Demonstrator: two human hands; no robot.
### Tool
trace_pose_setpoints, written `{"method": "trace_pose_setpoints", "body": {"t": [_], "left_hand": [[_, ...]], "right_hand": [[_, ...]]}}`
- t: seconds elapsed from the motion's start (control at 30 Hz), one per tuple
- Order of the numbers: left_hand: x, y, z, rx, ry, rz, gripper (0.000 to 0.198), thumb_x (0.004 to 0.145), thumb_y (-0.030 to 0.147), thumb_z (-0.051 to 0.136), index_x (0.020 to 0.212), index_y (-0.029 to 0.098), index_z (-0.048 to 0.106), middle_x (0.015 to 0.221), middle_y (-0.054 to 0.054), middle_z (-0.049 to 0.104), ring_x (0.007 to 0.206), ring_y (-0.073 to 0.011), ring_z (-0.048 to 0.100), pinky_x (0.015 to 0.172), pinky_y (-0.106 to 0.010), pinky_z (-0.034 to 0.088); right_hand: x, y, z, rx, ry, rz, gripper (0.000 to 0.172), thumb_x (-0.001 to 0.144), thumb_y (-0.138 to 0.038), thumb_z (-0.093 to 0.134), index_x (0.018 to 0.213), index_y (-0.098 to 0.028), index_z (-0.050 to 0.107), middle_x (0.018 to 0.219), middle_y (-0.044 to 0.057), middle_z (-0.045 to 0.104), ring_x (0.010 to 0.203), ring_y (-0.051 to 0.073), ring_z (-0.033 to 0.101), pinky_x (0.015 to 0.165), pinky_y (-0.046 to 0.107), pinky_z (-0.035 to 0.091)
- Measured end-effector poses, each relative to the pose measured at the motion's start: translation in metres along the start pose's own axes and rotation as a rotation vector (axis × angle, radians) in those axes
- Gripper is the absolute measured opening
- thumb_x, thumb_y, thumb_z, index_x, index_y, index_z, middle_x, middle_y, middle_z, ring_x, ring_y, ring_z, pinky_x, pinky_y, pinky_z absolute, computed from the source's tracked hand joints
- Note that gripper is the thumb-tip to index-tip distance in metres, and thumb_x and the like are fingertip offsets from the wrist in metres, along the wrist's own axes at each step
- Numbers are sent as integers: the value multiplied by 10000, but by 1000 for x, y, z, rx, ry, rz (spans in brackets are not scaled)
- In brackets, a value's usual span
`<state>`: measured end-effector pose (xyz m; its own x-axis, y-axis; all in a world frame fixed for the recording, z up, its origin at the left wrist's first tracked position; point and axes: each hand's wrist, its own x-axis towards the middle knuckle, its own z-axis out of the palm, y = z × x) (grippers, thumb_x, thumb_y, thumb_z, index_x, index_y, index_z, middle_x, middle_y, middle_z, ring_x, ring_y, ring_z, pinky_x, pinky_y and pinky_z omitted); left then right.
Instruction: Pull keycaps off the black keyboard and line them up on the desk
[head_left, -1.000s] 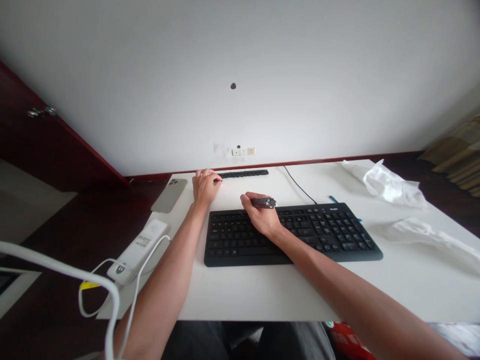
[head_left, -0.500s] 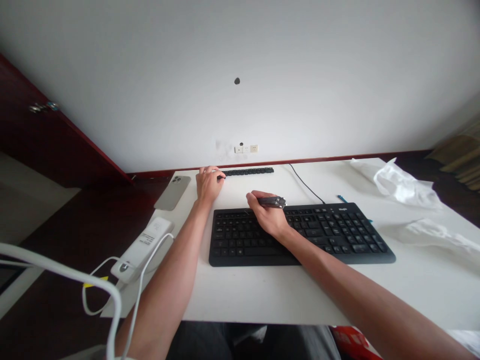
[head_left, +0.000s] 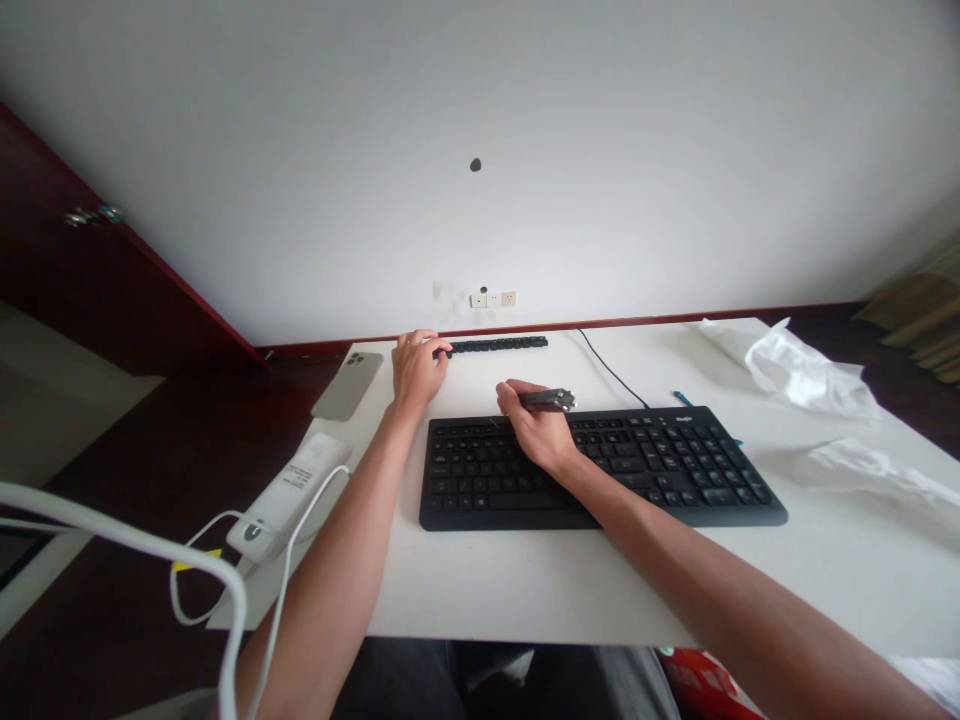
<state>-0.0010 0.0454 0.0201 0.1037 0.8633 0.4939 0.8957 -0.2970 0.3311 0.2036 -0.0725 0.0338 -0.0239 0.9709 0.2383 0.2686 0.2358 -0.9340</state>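
At the back left of the white table, my left hand (head_left: 418, 372) is closed, thumb and forefinger on a small black keycap at the left end of a row of black keycaps (head_left: 501, 344). My right hand (head_left: 538, 425) hovers over the top edge of a black keyboard (head_left: 622, 508). Its fingers are wrapped round a dark hand tool with a shiny metal end (head_left: 553, 400), which points to the right. The tool's exact kind is hard to make out. My right hand and forearm hide part of the keyboard's middle.
On the left lie a phone (head_left: 349, 386) and a white power strip (head_left: 289, 498); a thick white cable (head_left: 150, 545) crosses the lower left foreground. Crumpled white plastic bags (head_left: 810, 375) lie at the right. The keyboard's black cord (head_left: 611, 370) runs towards the wall.
Both hands keep nearly the same places and grips. The right hand and its tool have shifted very slightly right, and the whole view has moved a little.
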Motion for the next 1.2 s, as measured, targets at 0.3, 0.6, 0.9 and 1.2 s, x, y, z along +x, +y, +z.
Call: {"method": "trace_pose_setpoints", "body": {"t": [0.3,0.6,0.9,1.2], "left_hand": [[-47,29,-27,-206,-77,86,315,870,49,563,1022,251,751,1226,-35,713,1202,-245,619,1144,-417,464],[-135,58,-67,-299,-112,105,134,952,283,634,1065,291,707,1289,-74,648,1273,-281,595,1132,-462,495],[-155,64,-64,-238,-191,194,502,765,509,866,1171,299,660,1391,-100,590,1377,-353,520,1188,-548,436],[-153,61,-62,-275,-237,230,771,577,605,971,1177,272,619,1390,-125,578,1397,-392,490,1202,-593,401]], "right_hand": [[2,5,0,18,62,29,551,1004,-675,473,756,-212,638,593,-26,453,593,162,454,601,307,350],[3,7,1,45,0,74,622,982,-729,483,686,-206,642,563,-6,530,553,158,499,578,305,374],[0,0,-1,-82,-166,1,557,1029,-619,467,678,-211,609,593,-28,514,591,148,474,630,303,373],[-2,-7,-1,-178,-236,-41,486,1030,-519,500,669,-212,605,610,-33,535,618,142,454,652,309,358]]}}
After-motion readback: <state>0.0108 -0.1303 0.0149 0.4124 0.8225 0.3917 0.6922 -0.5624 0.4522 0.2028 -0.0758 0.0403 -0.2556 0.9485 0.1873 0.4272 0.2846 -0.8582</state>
